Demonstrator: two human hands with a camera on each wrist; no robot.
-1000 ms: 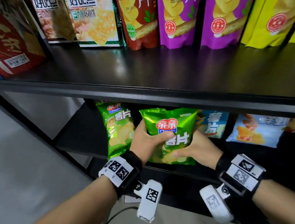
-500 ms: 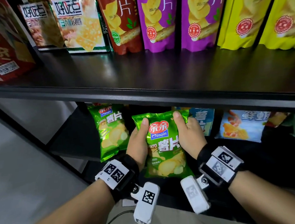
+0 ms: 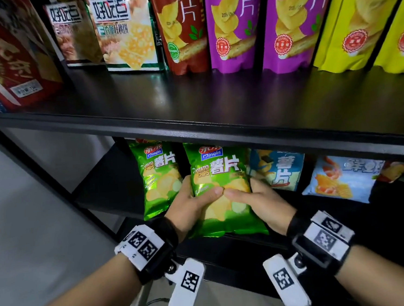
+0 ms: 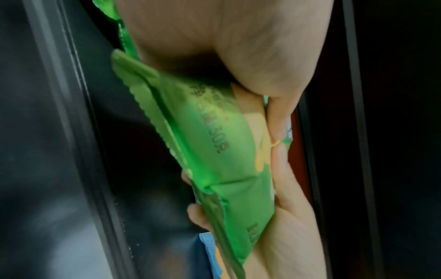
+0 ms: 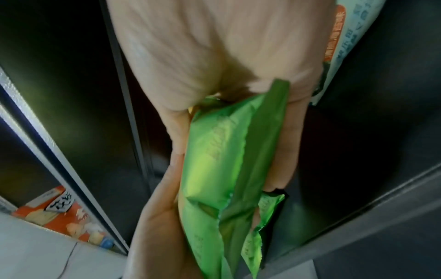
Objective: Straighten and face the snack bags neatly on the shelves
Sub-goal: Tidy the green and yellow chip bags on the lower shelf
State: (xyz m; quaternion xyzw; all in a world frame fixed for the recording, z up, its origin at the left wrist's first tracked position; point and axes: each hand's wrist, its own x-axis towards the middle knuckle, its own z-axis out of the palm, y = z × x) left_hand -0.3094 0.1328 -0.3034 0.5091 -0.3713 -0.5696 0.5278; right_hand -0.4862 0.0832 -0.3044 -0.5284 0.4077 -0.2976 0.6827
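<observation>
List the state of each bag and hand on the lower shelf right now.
held green chip bag: upright, front facing out, gripped by both hands
left hand: grips its left edge
right hand: grips its right edge
second green bag: upright, facing out
blue bag: leaning back

Two green chip bags [image 3: 220, 187], two hands [image 3: 227, 206]
</observation>
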